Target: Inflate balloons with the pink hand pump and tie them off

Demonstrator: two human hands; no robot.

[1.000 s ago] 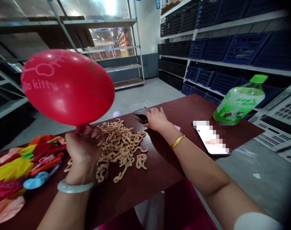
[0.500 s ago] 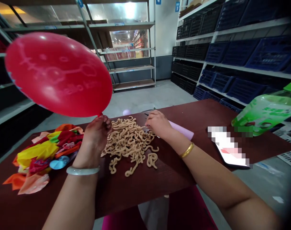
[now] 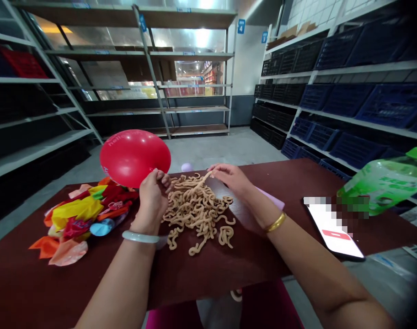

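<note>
My left hand (image 3: 154,194) is closed, its curled fingers at the neck of an inflated red balloon (image 3: 135,157) with pale printing. The balloon hangs just beyond the hand, over the back left of the table. In front of me lies a tangled heap of tan, string-like cords (image 3: 198,214), some curled loosely at its near edge. My right hand (image 3: 231,179) pinches the end of one tan cord (image 3: 204,179), which stretches up from the heap. Left of the heap is a pile of uninflated, multicoloured balloons (image 3: 78,212).
On the right of the brown table (image 3: 259,251) lie a phone (image 3: 332,228) and a green-and-clear bottle (image 3: 387,178). A lilac cylinder (image 3: 272,198) is partly behind my right forearm. Shelves with blue crates (image 3: 342,107) stand beyond.
The balloon has dropped lower and swung away from me, still at my left hand. My right hand has drawn a tan cord up from the heap. The camera view has tilted up.
</note>
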